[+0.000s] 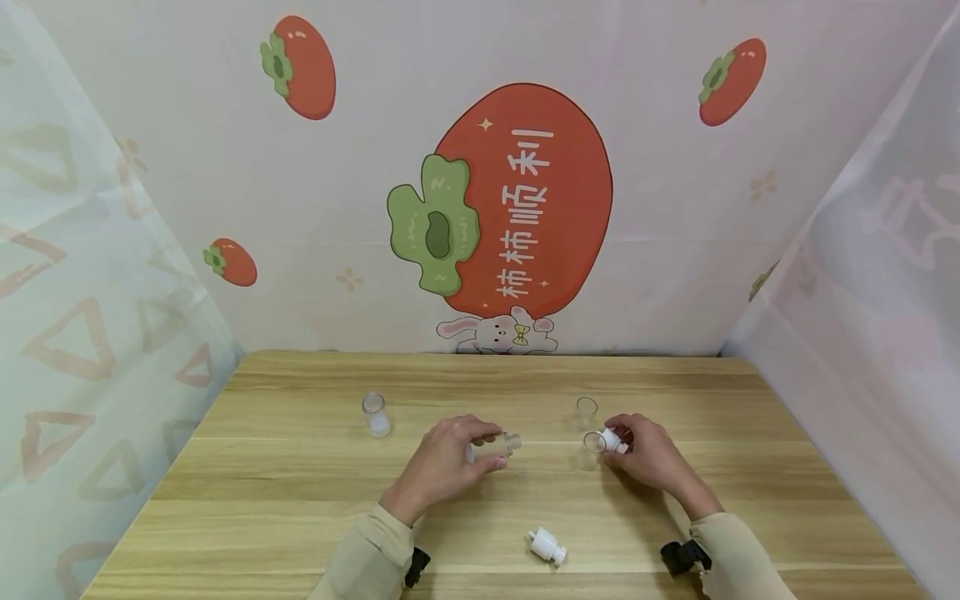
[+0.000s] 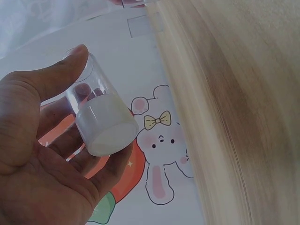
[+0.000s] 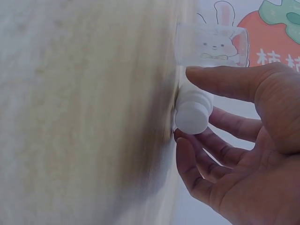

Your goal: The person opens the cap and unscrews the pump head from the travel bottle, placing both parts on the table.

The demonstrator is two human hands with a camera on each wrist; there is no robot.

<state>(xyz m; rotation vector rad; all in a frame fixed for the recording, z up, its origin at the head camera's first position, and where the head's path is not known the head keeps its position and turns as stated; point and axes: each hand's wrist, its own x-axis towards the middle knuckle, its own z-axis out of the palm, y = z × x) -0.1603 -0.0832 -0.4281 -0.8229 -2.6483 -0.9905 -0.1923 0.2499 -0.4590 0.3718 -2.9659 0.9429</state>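
Observation:
My left hand (image 1: 448, 457) holds a small clear bottle (image 1: 491, 448) lying sideways above the table, its threaded neck pointing right. In the left wrist view, thumb and fingers curl round the bottle (image 2: 105, 123), which has a thick white base. My right hand (image 1: 651, 452) pinches a white pump head (image 1: 613, 441) low over the table. The right wrist view shows thumb and fingertips around the pump head (image 3: 193, 111), with a clear cap (image 3: 211, 47) standing just beyond. A second white pump head (image 1: 547, 547) lies nearer the front, between the forearms.
Two clear caps, a far one (image 1: 587, 408) and a near one (image 1: 588, 454), stand left of the right hand. Further left is a clear container with a white bottom (image 1: 377, 415). Printed sheeting (image 1: 660, 275) borders the wooden table (image 1: 285, 500) at the back and sides.

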